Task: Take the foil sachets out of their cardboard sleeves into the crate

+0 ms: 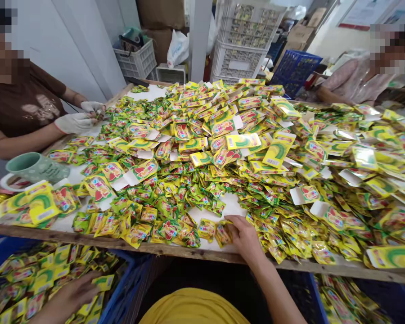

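Note:
My right hand [245,236] rests at the table's front edge, its fingertips pinched on a small yellow sachet [222,235]. Just left of that lies another sachet [206,228], flat on the white tabletop. At lower left, my left hand [76,292] is over a blue crate [121,281] filled with yellow cartons. Its fingers are spread, with the tips beside a yellow-green carton [103,282]; no firm grip on it shows. A large heap of printed cartons [192,144] covers the table's middle, with loose sachets [168,204] in front.
A green mug [37,166] stands at the left edge beside several cartons. Across the left corner, a person's gloved hands [74,121] handle small packets. Another person [354,81] sits at the far right. White crates [238,58] are stacked behind; another blue crate [319,301] is below right.

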{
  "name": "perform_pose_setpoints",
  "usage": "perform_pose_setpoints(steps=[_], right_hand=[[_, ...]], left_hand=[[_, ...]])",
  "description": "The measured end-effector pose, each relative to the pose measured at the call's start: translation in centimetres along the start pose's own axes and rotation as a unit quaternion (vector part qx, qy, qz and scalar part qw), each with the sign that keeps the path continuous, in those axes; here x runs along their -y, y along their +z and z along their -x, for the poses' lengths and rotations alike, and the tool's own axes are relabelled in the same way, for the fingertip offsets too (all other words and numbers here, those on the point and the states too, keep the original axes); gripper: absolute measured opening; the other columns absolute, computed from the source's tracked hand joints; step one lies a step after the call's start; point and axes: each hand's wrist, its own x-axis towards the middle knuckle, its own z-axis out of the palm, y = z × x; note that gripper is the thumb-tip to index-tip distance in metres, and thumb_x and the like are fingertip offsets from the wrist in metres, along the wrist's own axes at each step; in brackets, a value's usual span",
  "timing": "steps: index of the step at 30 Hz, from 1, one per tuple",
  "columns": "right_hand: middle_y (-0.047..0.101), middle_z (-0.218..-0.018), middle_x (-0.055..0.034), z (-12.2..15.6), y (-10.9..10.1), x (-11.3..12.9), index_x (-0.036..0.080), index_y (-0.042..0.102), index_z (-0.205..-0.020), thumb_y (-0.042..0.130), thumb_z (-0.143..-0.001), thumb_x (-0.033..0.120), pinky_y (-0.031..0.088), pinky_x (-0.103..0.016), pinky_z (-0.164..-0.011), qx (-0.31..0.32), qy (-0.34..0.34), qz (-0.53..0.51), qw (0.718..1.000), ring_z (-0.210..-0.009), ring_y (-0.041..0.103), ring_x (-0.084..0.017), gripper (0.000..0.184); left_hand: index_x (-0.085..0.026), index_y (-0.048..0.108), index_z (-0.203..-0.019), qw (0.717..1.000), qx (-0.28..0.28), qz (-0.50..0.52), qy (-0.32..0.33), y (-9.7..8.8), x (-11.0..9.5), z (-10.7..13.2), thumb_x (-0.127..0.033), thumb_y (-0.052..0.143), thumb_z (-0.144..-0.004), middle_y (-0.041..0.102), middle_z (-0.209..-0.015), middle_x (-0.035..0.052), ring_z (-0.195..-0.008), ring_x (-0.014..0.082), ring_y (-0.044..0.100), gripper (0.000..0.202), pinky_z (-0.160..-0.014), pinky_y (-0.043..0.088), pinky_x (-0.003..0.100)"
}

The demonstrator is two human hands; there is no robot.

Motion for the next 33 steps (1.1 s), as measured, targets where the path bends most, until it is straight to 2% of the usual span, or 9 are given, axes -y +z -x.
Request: perform_pose_setpoints(steps=[3,7,10,12,17,21,26,30,33], right_hand=[[0.067,-0.079,-0.0055,-2.0,0.0,-0.1,0.018,0.065,-0.090,0.049,-0.088,0.029,0.048,-0.032,-0.069,-0.010,0.084,-0.025,0.996,-0.075,0.062,-0.021,0.019],[0.064,-0.071,-0.0010,-5.6,1.3,0.3,0.016,0.060,-0.103,0.067,-0.072,0.028,0.043,-0.027,-0.057,0.016,0.193,-0.049,0.980,-0.062,0.060,-0.018,0.034],[0.061,-0.067,0.0004,-7.1,2.0,0.2,0.019,0.063,-0.092,0.074,-0.061,0.023,0.039,-0.026,-0.055,0.012,0.204,-0.032,0.978,-0.061,0.057,-0.018,0.033],[0.056,-0.059,0.0023,-7.1,1.9,0.1,0.021,0.063,-0.074,0.075,-0.060,0.025,0.036,-0.025,-0.053,0.023,0.197,-0.030,0.980,-0.057,0.053,-0.016,0.019],[0.049,-0.054,0.0043,-4.6,0.3,1.1,0.020,0.058,-0.061,0.068,-0.071,0.028,0.035,-0.024,-0.052,0.050,0.125,-0.092,0.987,-0.055,0.047,-0.013,0.017],[0.058,-0.070,-0.0005,-3.0,-1.0,2.3,0.019,0.063,-0.076,0.070,-0.072,0.037,0.041,-0.024,-0.052,-0.005,0.135,-0.235,0.963,-0.062,0.052,-0.015,0.019],[0.058,-0.065,-0.0008,-2.8,-1.6,2.3,0.016,0.065,-0.090,0.066,-0.077,0.047,0.044,-0.024,-0.043,0.039,0.200,-0.442,0.873,-0.049,0.052,-0.014,0.033],[0.062,-0.067,-0.0015,-2.6,-0.9,1.3,0.016,0.069,-0.090,0.074,-0.071,0.042,0.045,-0.024,-0.044,-0.005,0.240,-0.459,0.855,-0.050,0.054,-0.014,0.033],[0.060,-0.060,-0.0003,-1.8,-0.1,0.6,0.016,0.068,-0.086,0.076,-0.068,0.043,0.042,-0.024,-0.041,0.008,0.267,-0.499,0.825,-0.047,0.053,-0.014,0.034]], left_hand=[[-0.035,0.073,-0.093,0.978,0.167,0.072,0.098,1.5,-8.6,0.5,-0.059,0.067,-0.063,0.075,-0.097,-0.0036,-0.099,0.0264,0.067,0.039,-0.088,0.051,0.035],[-0.024,0.073,-0.095,0.930,0.247,0.015,0.270,4.6,-19.1,0.5,-0.039,0.062,-0.078,0.074,-0.093,0.0021,-0.088,0.0206,0.066,0.025,-0.081,0.049,0.026],[-0.020,0.074,-0.090,0.900,0.271,-0.010,0.343,8.1,-23.6,-0.7,-0.031,0.061,-0.078,0.072,-0.079,0.0019,-0.074,0.0174,0.064,0.020,-0.068,0.047,0.022],[-0.019,0.074,-0.088,0.900,0.236,0.003,0.367,10.7,-25.2,-1.8,-0.027,0.060,-0.078,0.071,-0.075,0.0021,-0.067,0.0165,0.062,0.019,-0.064,0.046,0.022],[-0.018,0.069,-0.106,0.914,0.015,0.056,0.400,15.8,-27.8,-3.2,-0.025,0.064,-0.075,0.069,-0.098,0.0081,-0.076,0.0185,0.060,0.031,-0.074,0.045,0.028],[-0.015,0.070,-0.075,0.920,0.027,0.112,0.376,17.3,-29.2,-3.2,-0.022,0.071,-0.069,0.063,-0.068,0.0009,-0.064,0.0148,0.053,0.009,-0.060,0.039,0.024],[-0.014,0.068,-0.066,0.912,0.079,0.120,0.384,15.5,-31.8,-3.9,-0.021,0.066,-0.075,0.064,-0.062,0.0001,-0.061,0.0139,0.055,0.012,-0.058,0.041,0.023],[-0.017,0.067,-0.102,0.845,-0.154,-0.089,0.505,12.3,-36.5,-7.4,-0.015,0.055,-0.083,0.067,-0.103,0.0074,-0.100,0.0214,0.056,0.023,-0.091,0.042,0.034],[-0.014,0.061,-0.111,0.804,-0.201,-0.260,0.495,10.9,-39.9,-10.8,-0.008,0.064,-0.072,0.061,-0.115,0.0135,-0.111,0.0282,0.050,0.040,-0.094,0.040,0.041]])
